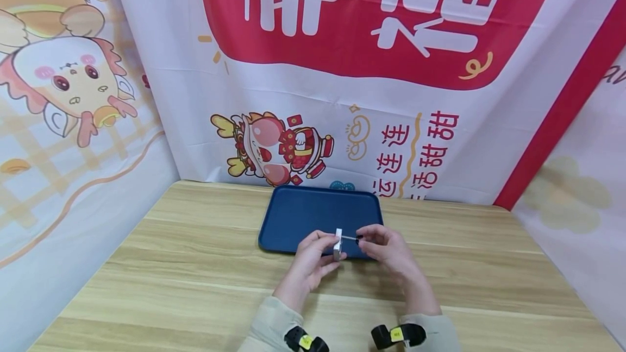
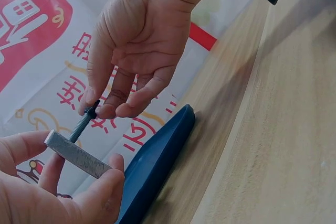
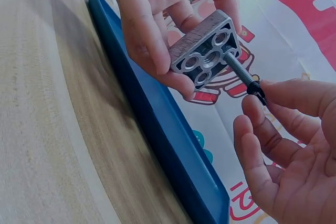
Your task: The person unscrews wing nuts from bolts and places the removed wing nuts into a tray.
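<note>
A small grey metal block (image 3: 199, 36) with several round holes in one face is gripped at its edges by the fingers and thumb of my left hand (image 1: 310, 262). One end of a threaded thumbscrew (image 3: 241, 72) sits at a corner hole of the block, and its shaft stands out from that face. My right hand (image 1: 391, 251) pinches the screw's black head (image 2: 90, 113) between thumb and index finger, the other fingers loosely bent. In the head view, both hands are over the near edge of a blue tray (image 1: 318, 211).
The tray lies on a wood-grain table (image 1: 195, 270). Behind the table hangs a white and red printed cloth (image 1: 293, 86), and another printed cloth (image 1: 73, 189) hangs on the left. Dark bands with yellow labels circle both wrists.
</note>
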Available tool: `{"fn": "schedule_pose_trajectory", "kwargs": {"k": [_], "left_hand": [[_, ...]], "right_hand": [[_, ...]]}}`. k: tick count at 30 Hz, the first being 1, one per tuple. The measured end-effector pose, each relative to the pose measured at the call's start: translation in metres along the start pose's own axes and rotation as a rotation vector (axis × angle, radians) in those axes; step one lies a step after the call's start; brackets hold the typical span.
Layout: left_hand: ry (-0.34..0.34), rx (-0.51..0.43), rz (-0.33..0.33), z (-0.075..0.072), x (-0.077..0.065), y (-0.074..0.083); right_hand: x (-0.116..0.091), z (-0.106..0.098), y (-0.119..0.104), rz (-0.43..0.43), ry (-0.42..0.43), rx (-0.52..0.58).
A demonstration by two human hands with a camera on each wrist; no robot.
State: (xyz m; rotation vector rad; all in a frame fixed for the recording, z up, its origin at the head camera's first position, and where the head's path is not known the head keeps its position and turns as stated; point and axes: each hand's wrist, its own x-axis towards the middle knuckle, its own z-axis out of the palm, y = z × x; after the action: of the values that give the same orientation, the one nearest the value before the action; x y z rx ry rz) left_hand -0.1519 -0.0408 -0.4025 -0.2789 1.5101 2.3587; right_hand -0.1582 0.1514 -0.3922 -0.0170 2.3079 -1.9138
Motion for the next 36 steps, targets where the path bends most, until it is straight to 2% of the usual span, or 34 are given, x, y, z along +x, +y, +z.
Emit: {"fn": "schedule_pose_trajectory", "kwargs": {"k": [7,14,23,28,32,36], "left_hand": [[0.007,-0.004,-0.011,-0.0004,0.0016,0.0005],[-0.013,-0.008,0.005,-0.0008,-0.0001,0.0],[-0.027,-0.006,0.013,-0.0009,-0.0004,-0.0006],[-0.018,0.002,0.014,-0.0005,-0.0003,-0.0007],[-0.018,0.006,0.018,-0.0004,-0.0006,-0.001],[-0.017,0.005,0.016,-0.0002,-0.0009,-0.0011]], "right_hand": [[0.0012,0.0011,0.0003,-0.06,0.008,-0.073],[0.0034,0.0044,0.0021,-0.114,0.006,-0.125],[0.0042,0.0047,0.0053,-0.144,0.025,-0.128],[0.0041,0.0017,0.0039,-0.088,0.069,-0.058],[0.0042,0.0011,0.0007,0.003,0.154,0.052],[0.0037,0.0033,-0.0013,0.052,0.184,0.145]]}}
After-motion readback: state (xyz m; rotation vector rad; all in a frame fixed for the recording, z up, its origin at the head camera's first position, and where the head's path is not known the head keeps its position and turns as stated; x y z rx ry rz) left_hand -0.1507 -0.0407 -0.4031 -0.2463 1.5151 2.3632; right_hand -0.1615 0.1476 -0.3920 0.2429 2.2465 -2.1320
